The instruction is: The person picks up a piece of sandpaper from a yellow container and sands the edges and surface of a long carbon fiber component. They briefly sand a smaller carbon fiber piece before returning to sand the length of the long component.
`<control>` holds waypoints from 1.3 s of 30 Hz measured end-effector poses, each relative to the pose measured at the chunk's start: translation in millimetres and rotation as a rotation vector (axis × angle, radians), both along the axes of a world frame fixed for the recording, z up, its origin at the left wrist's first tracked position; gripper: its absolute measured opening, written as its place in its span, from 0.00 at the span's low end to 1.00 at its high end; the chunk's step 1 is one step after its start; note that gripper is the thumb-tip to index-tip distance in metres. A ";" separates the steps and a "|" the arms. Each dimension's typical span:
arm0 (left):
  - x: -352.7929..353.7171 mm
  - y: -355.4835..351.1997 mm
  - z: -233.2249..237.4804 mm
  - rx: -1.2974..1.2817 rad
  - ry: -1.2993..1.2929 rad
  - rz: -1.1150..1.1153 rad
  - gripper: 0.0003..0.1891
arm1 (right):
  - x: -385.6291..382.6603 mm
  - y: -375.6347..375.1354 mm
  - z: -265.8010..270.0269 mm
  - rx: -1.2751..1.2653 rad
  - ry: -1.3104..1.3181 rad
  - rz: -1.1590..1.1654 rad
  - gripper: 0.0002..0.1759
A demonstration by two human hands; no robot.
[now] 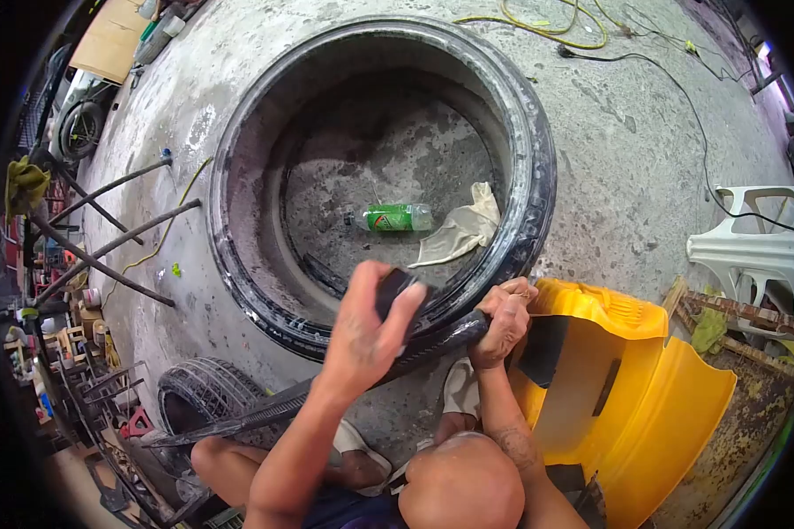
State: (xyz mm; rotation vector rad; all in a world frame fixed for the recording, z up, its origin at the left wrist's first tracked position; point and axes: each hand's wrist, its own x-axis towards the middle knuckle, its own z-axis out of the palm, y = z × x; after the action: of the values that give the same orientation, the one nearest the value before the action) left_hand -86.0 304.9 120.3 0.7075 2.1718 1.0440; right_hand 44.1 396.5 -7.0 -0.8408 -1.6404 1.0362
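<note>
My left hand is closed round a dark block, its thumb and fingers on either side, above the near edge of a large tyre. My right hand grips the end of a long black strip beside the tyre's lower right edge. The strip slants down to the left across my knees. Inside the tyre ring a green-labelled plastic bottle lies on its side, with a pale cloth to its right.
A yellow plastic piece stands at the right, near a white plastic stool. A smaller tyre lies lower left. Metal bars stick out at the left. Yellow and black cables cross the floor.
</note>
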 end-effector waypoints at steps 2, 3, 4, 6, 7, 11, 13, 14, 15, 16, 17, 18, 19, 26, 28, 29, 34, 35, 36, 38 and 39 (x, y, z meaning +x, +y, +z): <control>-2.9 -14.7 10.2 0.030 0.084 -0.085 0.12 | 0.4 0.2 -1.7 0.015 -0.009 -0.015 0.29; -4.5 -19.3 13.8 0.060 0.180 -0.177 0.13 | 0.4 -0.5 -2.1 0.017 -0.012 -0.013 0.29; -5.2 -22.4 16.1 0.077 0.158 -0.240 0.15 | 0.6 -1.4 -1.4 -0.027 0.028 -0.010 0.28; -2.3 -22.7 16.6 0.109 0.163 -0.269 0.16 | 0.8 -2.4 0.2 -0.080 0.071 -0.015 0.27; -1.4 -21.4 17.3 0.139 0.173 -0.299 0.16 | 1.1 -2.0 0.4 -0.075 0.074 -0.018 0.27; -2.8 -14.7 22.4 0.121 0.152 -0.467 0.18 | 4.2 -0.2 3.9 -0.010 -0.089 0.002 0.30; -2.6 -12.2 24.5 0.125 0.156 -0.500 0.23 | 2.4 -1.3 1.2 -0.095 0.052 0.008 0.28; -2.8 -10.3 27.0 0.017 0.311 -0.605 0.26 | 2.4 -1.4 2.5 -0.123 0.058 0.010 0.27; -3.0 -8.0 30.2 -0.093 0.467 -0.708 0.30 | 2.9 -0.9 2.8 -0.121 0.061 0.005 0.27; -4.1 -5.3 36.1 -0.221 0.554 -0.802 0.34 | 3.8 -1.0 2.7 -0.115 0.048 0.018 0.27; -6.6 -3.9 34.2 -0.220 0.556 -0.806 0.34 | 4.5 -1.0 2.6 -0.111 0.035 0.030 0.27; -9.3 -2.9 30.9 -0.208 0.617 -0.885 0.35 | 4.6 -0.5 2.6 -0.111 0.037 0.028 0.27; -11.2 -1.6 29.2 -0.197 0.678 -0.963 0.36 | 4.8 -0.1 2.6 -0.101 0.033 0.039 0.27; -14.4 2.7 35.2 -0.244 0.725 -1.091 0.35 | 3.0 -0.2 6.1 -0.095 0.014 0.023 0.28; -16.2 0.9 38.4 -0.266 0.763 -1.135 0.34 | 3.1 -0.4 4.6 -0.086 0.013 0.031 0.28; -16.0 -0.2 40.3 -0.266 0.763 -1.133 0.34 | 3.1 -0.7 4.1 -0.077 0.013 0.031 0.28; -16.5 -9.8 39.3 -0.253 0.609 -0.969 0.34 | 4.5 -3.1 9.0 -0.102 -0.080 0.023 0.30; -15.6 -11.1 39.7 -0.253 0.609 -0.970 0.34 | 4.7 -2.5 9.0 -0.078 -0.099 0.012 0.30; -14.4 -12.6 40.6 -0.257 0.583 -0.903 0.35 | 4.5 -1.7 10.7 -0.078 -0.098 0.011 0.30; -12.4 -14.4 40.7 -0.261 0.558 -0.838 0.35 | 4.1 0.0 15.2 -0.089 -0.076 0.046 0.30; -11.2 -14.6 39.6 -0.283 0.588 -0.838 0.35 | 3.8 -0.4 13.3 -0.088 -0.075 0.044 0.30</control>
State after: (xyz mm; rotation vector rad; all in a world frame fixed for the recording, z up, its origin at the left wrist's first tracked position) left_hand -97.2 290.3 159.8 1.7282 2.0410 0.0853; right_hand 47.9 396.1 6.3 -0.9143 -1.6934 1.1262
